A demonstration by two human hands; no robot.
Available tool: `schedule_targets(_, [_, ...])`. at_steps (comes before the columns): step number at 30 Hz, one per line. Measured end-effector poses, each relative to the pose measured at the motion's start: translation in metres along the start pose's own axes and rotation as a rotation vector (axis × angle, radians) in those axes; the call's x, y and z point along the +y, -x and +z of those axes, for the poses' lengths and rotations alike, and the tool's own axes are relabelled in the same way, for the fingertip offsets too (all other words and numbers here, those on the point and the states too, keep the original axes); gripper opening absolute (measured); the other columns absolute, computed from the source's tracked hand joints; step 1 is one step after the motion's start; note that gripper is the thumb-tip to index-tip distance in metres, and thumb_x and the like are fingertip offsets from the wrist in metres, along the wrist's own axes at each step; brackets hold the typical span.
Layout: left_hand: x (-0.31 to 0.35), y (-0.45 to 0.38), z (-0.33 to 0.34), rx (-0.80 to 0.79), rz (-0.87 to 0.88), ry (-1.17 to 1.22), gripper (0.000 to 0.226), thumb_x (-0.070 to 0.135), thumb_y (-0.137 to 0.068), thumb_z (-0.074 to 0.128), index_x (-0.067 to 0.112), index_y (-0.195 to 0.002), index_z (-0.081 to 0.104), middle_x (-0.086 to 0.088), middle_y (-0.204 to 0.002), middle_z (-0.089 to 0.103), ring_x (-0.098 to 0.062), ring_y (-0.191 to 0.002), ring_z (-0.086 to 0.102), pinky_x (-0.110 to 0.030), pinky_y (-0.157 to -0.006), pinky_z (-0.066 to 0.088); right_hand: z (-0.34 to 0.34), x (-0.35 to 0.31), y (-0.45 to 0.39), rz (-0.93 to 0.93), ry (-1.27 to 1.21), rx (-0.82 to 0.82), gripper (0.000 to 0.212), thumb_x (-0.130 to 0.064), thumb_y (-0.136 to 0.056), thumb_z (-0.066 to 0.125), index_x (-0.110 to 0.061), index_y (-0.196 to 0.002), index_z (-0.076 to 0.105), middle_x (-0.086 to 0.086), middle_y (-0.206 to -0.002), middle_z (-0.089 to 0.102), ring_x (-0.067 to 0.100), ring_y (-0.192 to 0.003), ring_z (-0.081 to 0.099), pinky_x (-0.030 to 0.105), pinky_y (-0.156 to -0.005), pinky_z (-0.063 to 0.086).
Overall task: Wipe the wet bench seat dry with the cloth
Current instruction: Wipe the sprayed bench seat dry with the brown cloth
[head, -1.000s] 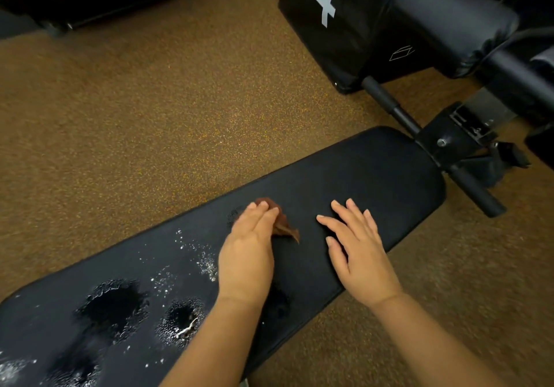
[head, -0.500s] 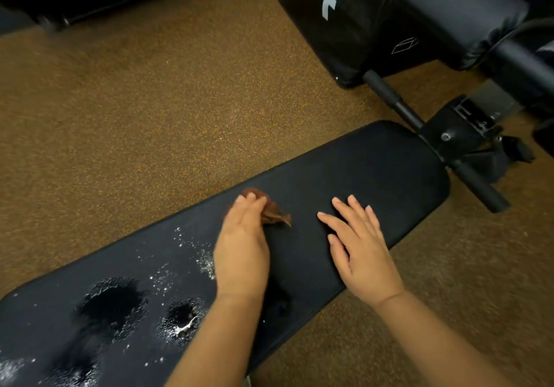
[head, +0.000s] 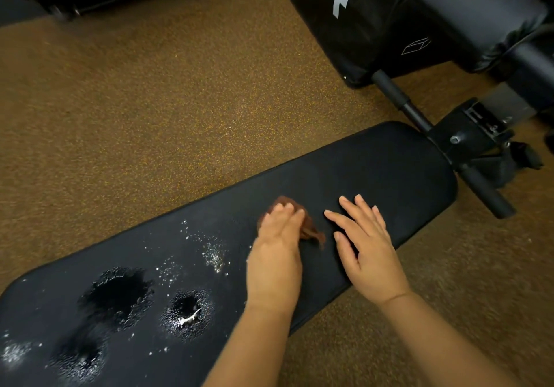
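Note:
A long black padded bench seat [head: 389,165] runs from lower left to upper right. Puddles and droplets of water [head: 120,293] cover its left half; the right half looks dry. My left hand [head: 275,251] presses flat on a small brown cloth [head: 310,229] near the seat's middle, and most of the cloth is hidden under the fingers. My right hand [head: 365,245] rests flat on the seat just right of the cloth, fingers spread, holding nothing.
Brown speckled carpet [head: 150,102] surrounds the bench. A black box with white numerals [head: 344,21] and a padded roller [head: 479,12] stand at the upper right. The bench's black metal frame and bar [head: 467,138] stick out past the seat's right end.
My left hand has slid the cloth slightly across the seat. The right hand has stayed in place.

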State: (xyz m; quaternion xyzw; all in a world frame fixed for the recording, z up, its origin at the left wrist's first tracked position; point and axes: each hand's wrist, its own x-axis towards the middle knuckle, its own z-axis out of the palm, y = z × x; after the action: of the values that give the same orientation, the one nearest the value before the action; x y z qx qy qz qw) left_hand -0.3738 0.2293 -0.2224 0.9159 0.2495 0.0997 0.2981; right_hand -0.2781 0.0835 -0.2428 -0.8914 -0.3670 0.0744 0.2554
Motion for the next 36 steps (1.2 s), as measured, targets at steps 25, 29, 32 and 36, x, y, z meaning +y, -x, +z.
schedule_targets(25, [-0.078, 0.037, -0.036, -0.051, -0.038, -0.25, 0.055, 0.028, -0.097, 0.021, 0.011, -0.149, 0.02, -0.003, -0.157, 0.013, -0.015, -0.145, 0.004, -0.035, -0.115, 0.005, 0.053, -0.092, -0.07, -0.154, -0.002, 0.12, 0.039, -0.015, -0.082, 0.05, -0.007, -0.116, 0.066, 0.011, -0.118, 0.064, 0.025, -0.112, 0.049, 0.027, -0.106, 0.031])
schedule_targets(29, [-0.078, 0.037, -0.035, -0.044, -0.055, -0.256, 0.055, 0.028, -0.096, 0.022, 0.01, -0.148, 0.023, -0.004, -0.157, 0.016, -0.016, -0.145, 0.007, -0.036, -0.115, 0.006, 0.02, -0.061, -0.046, -0.322, 0.04, -0.059, 0.034, -0.018, -0.086, 0.055, -0.016, -0.119, 0.066, 0.003, -0.125, 0.061, 0.021, -0.117, 0.052, 0.023, -0.107, 0.033])
schedule_targets(32, [-0.076, 0.036, -0.035, -0.044, -0.067, -0.247, 0.055, 0.029, -0.096, 0.021, 0.009, -0.148, 0.024, -0.004, -0.157, 0.017, -0.017, -0.145, 0.007, -0.037, -0.115, 0.008, 0.003, -0.036, -0.065, -0.215, 0.09, 0.011, 0.036, -0.003, -0.081, 0.061, -0.016, -0.113, 0.068, 0.005, -0.12, 0.063, 0.028, -0.111, 0.056, 0.016, -0.106, 0.028])
schedule_targets(36, [-0.077, 0.037, -0.034, -0.055, -0.068, -0.253, 0.055, 0.028, -0.096, 0.022, 0.008, -0.147, 0.026, -0.005, -0.156, 0.02, -0.017, -0.145, 0.01, -0.038, -0.114, 0.011, 0.046, -0.078, -0.106, -0.038, 0.025, 0.17, 0.039, 0.001, -0.072, 0.063, -0.013, -0.107, 0.07, 0.01, -0.112, 0.066, 0.033, -0.103, 0.058, 0.023, -0.098, 0.032])
